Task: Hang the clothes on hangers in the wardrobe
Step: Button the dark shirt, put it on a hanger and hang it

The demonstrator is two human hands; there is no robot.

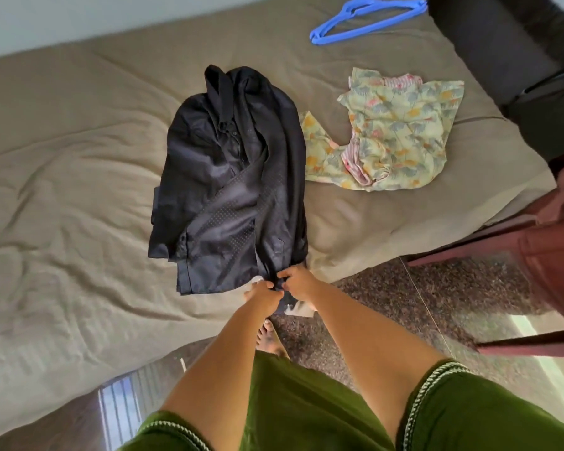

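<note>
A dark navy shirt (232, 177) lies crumpled on the bed, collar at the far end, hem at the near edge. My left hand (264, 289) and my right hand (298, 278) sit side by side at that hem, both pinching the dark fabric. To the right of it lies a pale green floral garment (391, 135), loosely bunched. Blue plastic hangers (358, 21) rest on the bed at the far right. No wardrobe is in view.
The bed (62, 177) has a wrinkled tan sheet. A black object (515, 60) sits at the bed's far right corner. A maroon garment (547, 242) hangs at the right edge. Speckled floor (388, 304) lies between the bed and me.
</note>
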